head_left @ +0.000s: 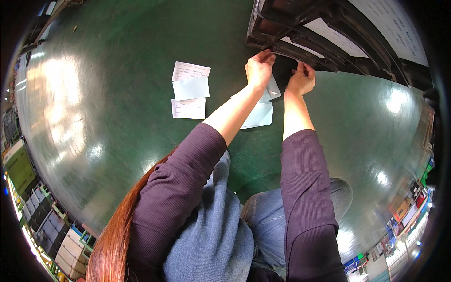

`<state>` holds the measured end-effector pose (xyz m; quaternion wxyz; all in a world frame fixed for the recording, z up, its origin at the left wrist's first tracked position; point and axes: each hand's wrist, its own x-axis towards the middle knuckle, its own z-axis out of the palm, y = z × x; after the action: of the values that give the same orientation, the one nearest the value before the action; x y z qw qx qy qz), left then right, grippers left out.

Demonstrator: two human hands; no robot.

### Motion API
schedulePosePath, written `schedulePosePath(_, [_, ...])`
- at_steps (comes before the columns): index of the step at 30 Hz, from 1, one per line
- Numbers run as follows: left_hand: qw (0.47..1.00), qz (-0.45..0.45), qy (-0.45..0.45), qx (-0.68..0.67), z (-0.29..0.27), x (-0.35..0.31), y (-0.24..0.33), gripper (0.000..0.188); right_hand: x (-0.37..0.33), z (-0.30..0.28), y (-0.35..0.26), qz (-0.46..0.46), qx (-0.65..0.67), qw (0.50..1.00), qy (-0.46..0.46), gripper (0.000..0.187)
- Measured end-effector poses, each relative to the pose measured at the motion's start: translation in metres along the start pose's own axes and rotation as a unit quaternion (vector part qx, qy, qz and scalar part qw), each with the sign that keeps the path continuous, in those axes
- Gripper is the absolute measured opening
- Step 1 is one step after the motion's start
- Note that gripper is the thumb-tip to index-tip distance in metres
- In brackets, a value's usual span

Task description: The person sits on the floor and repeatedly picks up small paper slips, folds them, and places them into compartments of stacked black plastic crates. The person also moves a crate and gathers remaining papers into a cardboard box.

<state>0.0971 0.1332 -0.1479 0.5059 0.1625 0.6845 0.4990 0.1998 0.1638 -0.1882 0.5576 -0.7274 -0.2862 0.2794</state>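
My left hand (260, 70) is closed, its fingertips pinching one end of a thin pale card (285, 56) seen nearly edge-on. My right hand (300, 81) has its fingers curled together at the card's other end. Both hands are at the lowest black plastic crate (263, 44), against its near side. Below my wrists lie a pile of light blue and white paper slips (259, 115) and a greyish sheet (273, 89), partly hidden by my left forearm. To their left, several printed slips (191, 88) lie overlapping on the green floor.
The black crates are stacked at the upper right, with white paper labels (336, 36) on their sides. My bent knees in jeans (211, 225) are close below my arms. Shelving and boxes (42, 221) line the far left edge; more goods (404, 211) are at the right.
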Motion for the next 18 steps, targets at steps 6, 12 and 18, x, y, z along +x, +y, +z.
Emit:
schedulePosePath(6, [1.000,0.005,-0.009,0.004,0.0005,-0.0003,0.0007,0.034,-0.0036,0.0036,-0.0048,0.008,-0.033,0.999,0.016,0.002])
schedulePosePath(12, [1.000,0.001,-0.018,-0.008,0.0011,-0.0023,0.0010,0.036,-0.0063,0.0067,-0.0061,0.031,-0.016,0.999,0.028,0.005])
schedulePosePath(18, [1.000,-0.012,-0.017,-0.014,0.0020,-0.0016,0.0006,0.036,-0.0075,0.0099,-0.0044,0.024,0.028,0.999,0.038,0.006])
